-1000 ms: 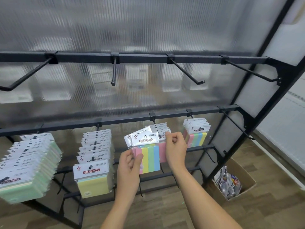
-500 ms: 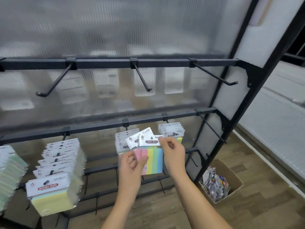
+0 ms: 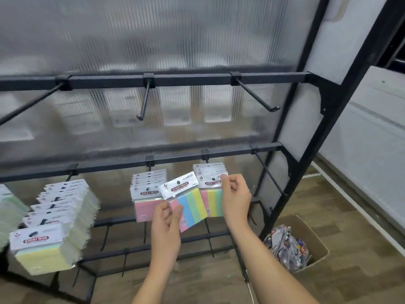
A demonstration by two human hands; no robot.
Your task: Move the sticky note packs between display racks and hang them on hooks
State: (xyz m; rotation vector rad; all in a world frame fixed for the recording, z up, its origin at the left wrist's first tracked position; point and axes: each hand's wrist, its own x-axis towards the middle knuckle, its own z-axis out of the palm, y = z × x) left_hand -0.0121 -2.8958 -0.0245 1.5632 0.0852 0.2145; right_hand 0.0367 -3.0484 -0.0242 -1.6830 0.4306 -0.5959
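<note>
A: Which step, going by the hands?
B: Looks like mid-transfer. Pinched in the left hand (image 3: 166, 224) by its lower corner: one loose pack (image 3: 190, 205), tilted, off any hook, just below the rail (image 3: 175, 157) and between two stacks hanging from it

A: And the right hand (image 3: 235, 200)?
B: Curled onto the header corner of the front pack (image 3: 211, 183) in the stack under the rail's right part, thumb on top, fingers behind. Cannot tell whether hung on its hook or slid off

A: So taking a second one, or steadying the stack?
B: Hard to say from here; probably taking it off, judging by the grip

A: Next move, then?
B: Slide that front pack straight out along its hook, no twisting, or risk tearing the hole. Then carry both to another rack, or up to the bare hooks (image 3: 144, 99) above the rail. Not clear which

A: Anything to mind in the hanging?
B: Level the loose pack first. Find the hole in the header, line it up with the hook tip, push back toward the rail. Likely needs a firmer hold than a corner pinch, shifted up near the header

A: Room on the rail itself?
B: One bare hook (image 3: 270, 174) at the rail's far right end. Fuller stacks toward the rail's left end
</note>
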